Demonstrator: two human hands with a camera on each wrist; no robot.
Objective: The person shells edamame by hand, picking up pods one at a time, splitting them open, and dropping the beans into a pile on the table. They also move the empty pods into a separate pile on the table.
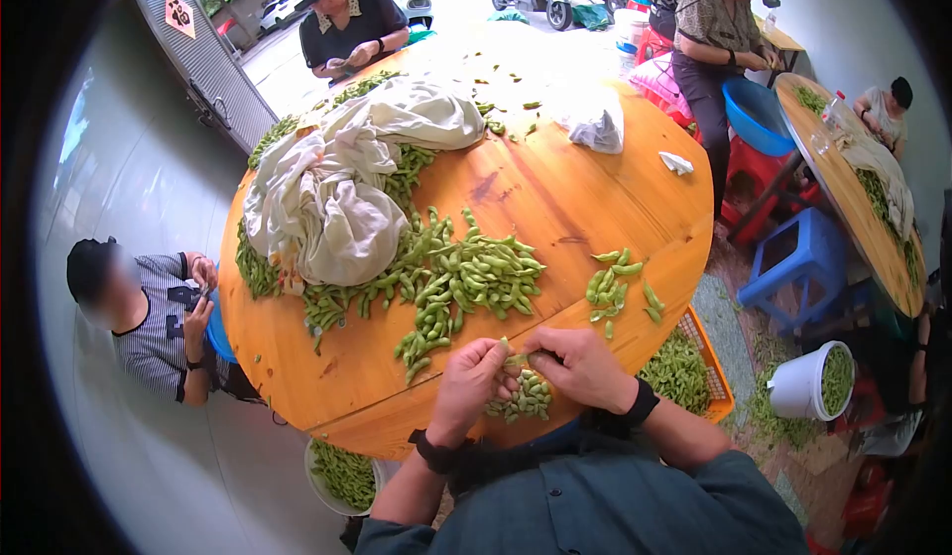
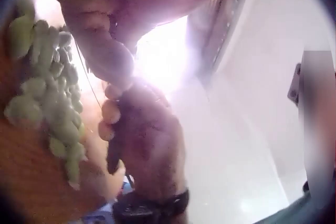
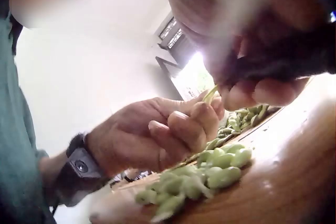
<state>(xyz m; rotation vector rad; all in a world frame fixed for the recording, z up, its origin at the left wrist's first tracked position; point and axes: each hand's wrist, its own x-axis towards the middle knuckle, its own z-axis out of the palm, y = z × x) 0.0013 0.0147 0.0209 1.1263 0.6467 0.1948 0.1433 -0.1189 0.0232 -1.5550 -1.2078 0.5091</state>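
A green pod [image 1: 513, 361] spans the gap between the two hands at the table's near edge; in the right wrist view the pod [image 3: 211, 94] is pinched by the left hand [image 3: 157, 132]. In the head view the left hand [image 1: 474, 386] has curled fingers, and the right hand [image 1: 583, 367] pinches the pod's other end with thumb and finger. Just below them lies a small heap of shelled beans [image 1: 526, 398]. Beyond the hands spreads a larger pile of whole pods [image 1: 481, 272], with a few loose pods [image 1: 607, 292] to its right.
A pale cloth [image 1: 342, 188] lies over more pods at the table's far left. A plastic bag [image 1: 598, 123] and tissue [image 1: 676, 163] sit at the back right. Beside the table are an orange crate [image 1: 712, 362], a white bucket [image 1: 798, 386] and a blue stool [image 1: 798, 262]. Several people sit around.
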